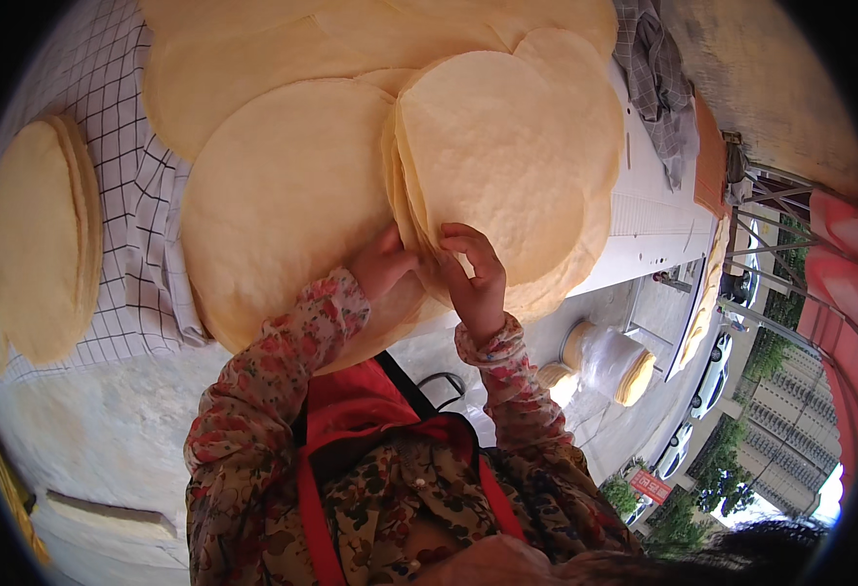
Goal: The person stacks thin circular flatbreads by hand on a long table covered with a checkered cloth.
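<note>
A stack of thin, round, pale yellow flatbreads (507, 166) lies on the table in front of me, its left edge showing several layers slightly fanned apart. My left hand (382, 262) is closed at the near left edge of this stack, its fingertips pressed against the layers. Beside it, my right hand (476, 280) pinches the near edge between thumb and curled fingers. Under my left wrist spreads another large round pile of flatbreads (283, 186). How many sheets each hand grips is hidden by the fingers.
More flatbreads (244, 59) cover the far part of the table. At the left, a folded pile (39, 234) rests on a white checked cloth (122, 107). A plastic-wrapped stack (610, 361) stands lower at the right. A grey checked cloth (655, 78) hangs at the far right.
</note>
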